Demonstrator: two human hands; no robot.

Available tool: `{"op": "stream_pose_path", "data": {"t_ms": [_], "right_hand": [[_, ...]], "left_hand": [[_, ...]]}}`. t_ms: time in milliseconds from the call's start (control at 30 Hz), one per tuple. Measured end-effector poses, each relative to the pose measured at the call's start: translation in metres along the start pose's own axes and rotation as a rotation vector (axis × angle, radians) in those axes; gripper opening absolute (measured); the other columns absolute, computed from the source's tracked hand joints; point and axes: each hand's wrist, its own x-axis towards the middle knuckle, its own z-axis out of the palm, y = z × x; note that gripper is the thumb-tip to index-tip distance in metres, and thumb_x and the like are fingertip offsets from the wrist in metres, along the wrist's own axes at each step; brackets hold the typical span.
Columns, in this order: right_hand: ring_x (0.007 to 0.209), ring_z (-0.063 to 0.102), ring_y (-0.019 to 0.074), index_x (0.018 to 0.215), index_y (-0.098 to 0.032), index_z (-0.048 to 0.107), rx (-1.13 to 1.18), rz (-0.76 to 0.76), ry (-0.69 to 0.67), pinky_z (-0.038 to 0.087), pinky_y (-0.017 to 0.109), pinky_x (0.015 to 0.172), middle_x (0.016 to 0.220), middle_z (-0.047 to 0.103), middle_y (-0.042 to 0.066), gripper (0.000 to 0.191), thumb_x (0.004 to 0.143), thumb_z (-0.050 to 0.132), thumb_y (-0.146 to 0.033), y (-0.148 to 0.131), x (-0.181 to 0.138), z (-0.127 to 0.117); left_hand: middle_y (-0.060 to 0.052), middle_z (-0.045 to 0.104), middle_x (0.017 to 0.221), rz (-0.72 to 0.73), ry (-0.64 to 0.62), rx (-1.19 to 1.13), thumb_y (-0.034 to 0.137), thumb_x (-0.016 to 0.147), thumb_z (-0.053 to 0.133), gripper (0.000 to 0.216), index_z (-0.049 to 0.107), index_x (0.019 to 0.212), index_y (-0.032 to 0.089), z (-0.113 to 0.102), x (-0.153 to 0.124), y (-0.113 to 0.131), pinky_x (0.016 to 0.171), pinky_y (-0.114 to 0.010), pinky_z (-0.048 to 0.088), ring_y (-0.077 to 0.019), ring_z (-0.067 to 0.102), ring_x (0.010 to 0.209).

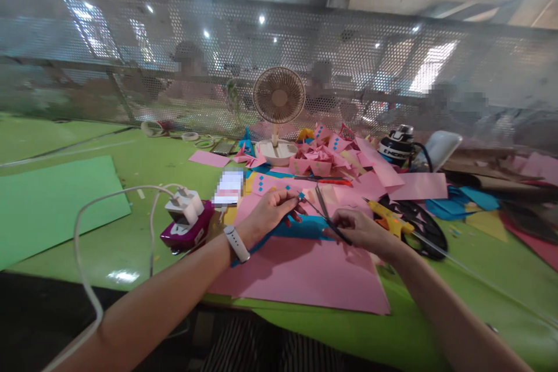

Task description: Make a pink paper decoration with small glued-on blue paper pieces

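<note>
My left hand (279, 209), with a white band at the wrist, pinches a small blue paper piece (301, 196) between thumb and fingertips. In my right hand (355, 228) is a pair of dark scissors (325, 209), its blades parted and pointing toward the blue piece. Below both hands lies blue paper (305, 227) on a large pink sheet (305, 273). A pink strip bearing blue diamond shapes (260, 184) lies just beyond my left hand.
A small fan (279, 96) stands behind a heap of pink paper pieces (322, 154). On the right are a yellow glue gun (390, 218), a black round tray (429, 232) and a black flask (396, 148). At left, a purple power block (187, 232) carries white chargers and a cable beside a phone (229, 186).
</note>
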Motion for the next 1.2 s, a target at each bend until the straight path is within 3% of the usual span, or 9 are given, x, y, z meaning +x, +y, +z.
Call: {"op": "stream_pose_path", "data": {"t_ms": [833,1200], "right_hand": [[0.048,0.047,0.009,0.065,-0.016,0.053,0.004,-0.041,-0.012,0.034,0.021,0.046,0.051,0.053,-0.004,0.037,0.061,0.073,-0.047,-0.0013,-0.0015,-0.0015],[0.047,0.045,0.0084,0.063,-0.016,0.052,0.016,-0.02,0.066,0.032,0.021,0.045,0.05,0.049,-0.005,0.041,0.055,0.075,-0.049,-0.0025,-0.0007,-0.0022]], "left_hand": [[-0.008,0.069,0.083,-0.013,-0.046,-0.006,0.034,0.082,0.057,0.025,0.064,0.088,0.012,-0.0044,0.0025,-0.0031,0.055,-0.021,0.045,-0.0092,0.057,0.06],[-0.009,0.068,0.088,-0.034,-0.06,0.022,0.038,0.083,0.054,0.027,0.062,0.088,0.013,-0.0052,0.0017,-0.0016,0.053,-0.021,0.047,-0.0116,0.059,0.066]]}}
